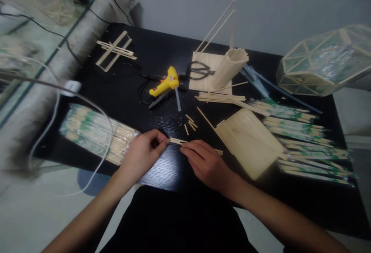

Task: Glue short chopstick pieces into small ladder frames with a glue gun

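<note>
Thin wooden sticks (pixel 176 141) lie level between my two hands, just above or on the black table. My left hand (pixel 146 148) pinches their left end between thumb and fingers. Farther along, my right hand (pixel 204 162) closes over the sticks, whose right ends show past it. Several short cut stick pieces (pixel 191 122) are scattered just beyond my hands. A yellow glue gun (pixel 166 83) with a glue stick in its back lies farther off. To the right of my right hand is a flat wooden panel (pixel 252 143).
Packed chopsticks (pixel 95 131) lie left; more wrapped bundles (pixel 301 129) lie right. A stick-built cylinder (pixel 230 69) stands on a square wooden base (pixel 198 85) beside black scissors (pixel 199 70). A wooden-framed polygon (pixel 324 61) sits at back right. A white cable (pixel 107 145) hangs across the left side.
</note>
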{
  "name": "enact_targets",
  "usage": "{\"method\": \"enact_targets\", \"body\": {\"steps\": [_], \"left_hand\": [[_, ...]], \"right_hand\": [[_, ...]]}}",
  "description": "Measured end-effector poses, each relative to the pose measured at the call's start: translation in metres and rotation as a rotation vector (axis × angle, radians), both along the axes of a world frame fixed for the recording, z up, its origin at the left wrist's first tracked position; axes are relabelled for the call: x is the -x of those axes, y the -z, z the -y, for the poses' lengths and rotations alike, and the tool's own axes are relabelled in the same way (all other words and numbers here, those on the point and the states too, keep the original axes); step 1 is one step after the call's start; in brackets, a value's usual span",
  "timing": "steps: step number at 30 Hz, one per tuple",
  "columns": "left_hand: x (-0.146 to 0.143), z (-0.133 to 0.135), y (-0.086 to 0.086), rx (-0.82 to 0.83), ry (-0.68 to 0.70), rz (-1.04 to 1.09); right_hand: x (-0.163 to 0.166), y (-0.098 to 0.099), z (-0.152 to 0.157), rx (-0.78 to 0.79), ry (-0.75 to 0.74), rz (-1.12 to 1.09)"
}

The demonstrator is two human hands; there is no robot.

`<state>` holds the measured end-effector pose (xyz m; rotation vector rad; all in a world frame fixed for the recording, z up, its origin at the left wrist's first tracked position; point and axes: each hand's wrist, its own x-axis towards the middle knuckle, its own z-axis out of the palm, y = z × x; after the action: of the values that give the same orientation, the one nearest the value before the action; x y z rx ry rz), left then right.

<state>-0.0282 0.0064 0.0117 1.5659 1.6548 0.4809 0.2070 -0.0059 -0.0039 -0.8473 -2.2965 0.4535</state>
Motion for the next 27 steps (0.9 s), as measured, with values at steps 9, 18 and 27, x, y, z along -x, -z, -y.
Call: {"method": "enact_targets", "body": {"steps": [9,18,27], "left_hand": [[0.006,0.024,0.015,-0.427,0.084,-0.038],[0.002,0.037,0.023,-0.705,0.283,-0.29],[-0.007,0.042,0.02,-0.736,0.311,-0.389]], "right_hand": [[0.002,0.0,0.006,-0.047,0.051,0.201],[0.013,0.001,0.022,-0.024,0.184,0.297],[0.013,0.003,0.027,-0.054,0.195,0.31]]}}
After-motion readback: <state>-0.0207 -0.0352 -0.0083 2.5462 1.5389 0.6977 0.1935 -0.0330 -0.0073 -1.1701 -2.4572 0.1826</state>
